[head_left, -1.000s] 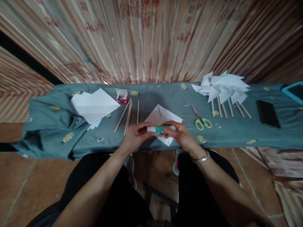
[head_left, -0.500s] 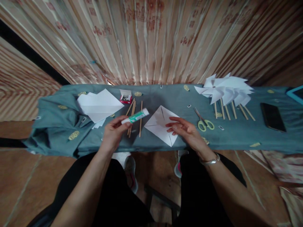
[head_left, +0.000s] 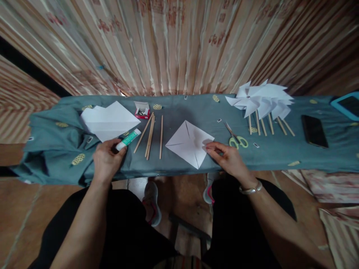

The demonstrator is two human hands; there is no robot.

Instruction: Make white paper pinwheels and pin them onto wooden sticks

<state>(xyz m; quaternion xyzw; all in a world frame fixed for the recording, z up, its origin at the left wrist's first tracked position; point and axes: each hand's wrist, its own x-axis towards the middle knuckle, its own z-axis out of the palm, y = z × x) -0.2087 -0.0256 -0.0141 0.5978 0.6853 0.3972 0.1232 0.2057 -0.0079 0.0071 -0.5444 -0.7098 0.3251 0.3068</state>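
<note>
A white and green glue stick (head_left: 129,139) is held in my left hand (head_left: 107,160), low over the left part of the cloth, beside the stacked white paper. My right hand (head_left: 229,158) has its fingers pinched at the right corner of a square white paper (head_left: 185,145). That square lies flat, turned like a diamond, with dark slits running in from its corners. Thin wooden sticks (head_left: 149,138) lie between the glue stick and the paper, one of them apart. Scissors with yellow-green handles (head_left: 238,141) rest just beyond my right hand.
On the blue-green cloth (head_left: 196,108) stands an open red box of small metal pins (head_left: 142,111), near white paper sheets (head_left: 110,119). Several paper pinwheels on sticks (head_left: 262,99) lie at the right, then a black phone (head_left: 314,130) and a blue-framed device (head_left: 347,106). A curtain (head_left: 179,48) hangs behind.
My left hand has moved left and down with the glue stick, away from the wooden sticks. The fingers of my right hand have closed in at the square paper's right corner.
</note>
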